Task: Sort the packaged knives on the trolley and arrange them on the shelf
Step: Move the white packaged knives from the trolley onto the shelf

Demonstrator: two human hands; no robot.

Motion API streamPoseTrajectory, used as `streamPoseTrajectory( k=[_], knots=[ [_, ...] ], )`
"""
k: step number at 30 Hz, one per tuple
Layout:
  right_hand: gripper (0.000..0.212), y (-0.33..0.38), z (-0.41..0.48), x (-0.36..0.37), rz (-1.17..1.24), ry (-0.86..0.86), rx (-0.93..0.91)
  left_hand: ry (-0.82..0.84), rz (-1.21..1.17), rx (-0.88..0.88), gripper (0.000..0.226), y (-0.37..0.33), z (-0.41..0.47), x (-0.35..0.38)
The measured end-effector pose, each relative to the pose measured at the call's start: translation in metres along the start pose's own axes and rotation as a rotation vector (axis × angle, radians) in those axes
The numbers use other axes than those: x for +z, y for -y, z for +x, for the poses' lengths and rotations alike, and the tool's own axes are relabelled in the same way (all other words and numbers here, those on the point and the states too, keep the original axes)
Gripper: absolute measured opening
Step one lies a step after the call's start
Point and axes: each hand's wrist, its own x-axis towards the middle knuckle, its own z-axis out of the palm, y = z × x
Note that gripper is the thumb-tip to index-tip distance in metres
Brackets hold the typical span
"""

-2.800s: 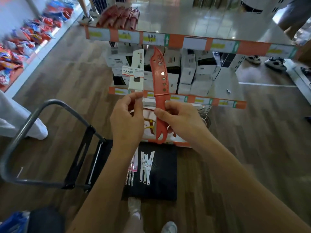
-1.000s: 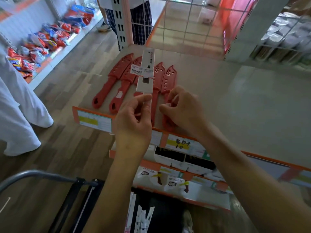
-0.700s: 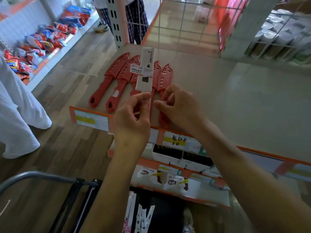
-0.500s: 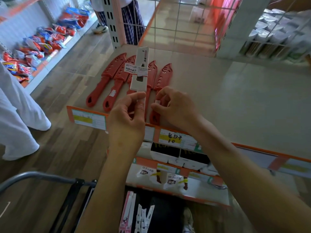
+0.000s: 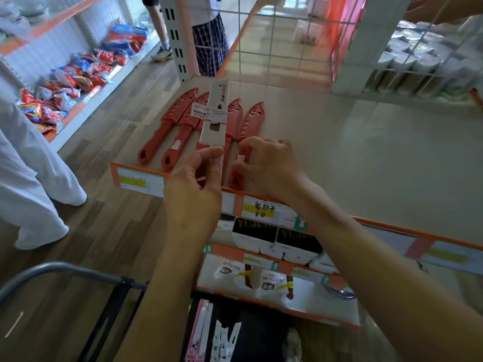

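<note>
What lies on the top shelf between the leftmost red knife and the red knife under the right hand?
In the head view, between the leftmost red knife and the one at the right hand, more red sheathed knives lie side by side.

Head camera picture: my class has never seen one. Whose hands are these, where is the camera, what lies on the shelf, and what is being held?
There is no machine here. The camera sits on a person's head, looking forward and down at their own bare hands. The left hand holds up a narrow white cardboard knife package. The right hand rests its fingers on the rightmost red plastic-sheathed knife, one of a row lying side by side on the pale top shelf, handles toward the front edge. Below, a black trolley deck carries more packaged knives. Other people stand nearby.
</note>
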Motion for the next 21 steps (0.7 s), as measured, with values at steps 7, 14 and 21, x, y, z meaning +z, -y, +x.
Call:
streamPoseTrajectory(
  k=[7,14,21],
  knots=[
    [0.042,-0.001,-0.001,-0.001,0.037,0.017,0.025,-0.013,0.035,-0.003,0.013,0.0,-0.001,0.001],
    [0.046,-0.015,-0.02,-0.032,0.092,-0.027,0.066,0.065,0.115,0.035,0.021,-0.009,-0.005,0.026],
    [0.038,-0.066,-0.047,-0.058,0.051,-0.039,0.222,0.247,0.223,0.105,0.028,-0.025,-0.013,0.079]
  ],
)
